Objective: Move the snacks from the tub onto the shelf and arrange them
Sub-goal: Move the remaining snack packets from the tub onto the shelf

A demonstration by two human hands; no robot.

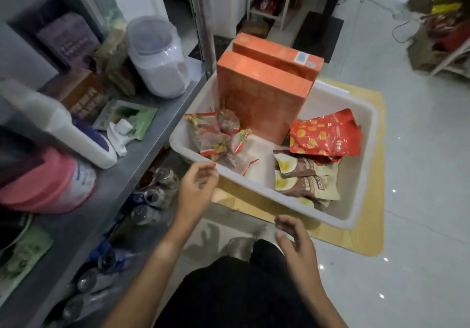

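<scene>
left hand (197,182) empty, near tub (366,175) rim | right hand (296,238) empty | snacks (325,134) inside, labels blurred

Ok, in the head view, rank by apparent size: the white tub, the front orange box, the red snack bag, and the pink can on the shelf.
1. white tub
2. front orange box
3 and 4. pink can and red snack bag: they look alike in size, and the can is nearer the camera and cut off, so unranked.
</scene>
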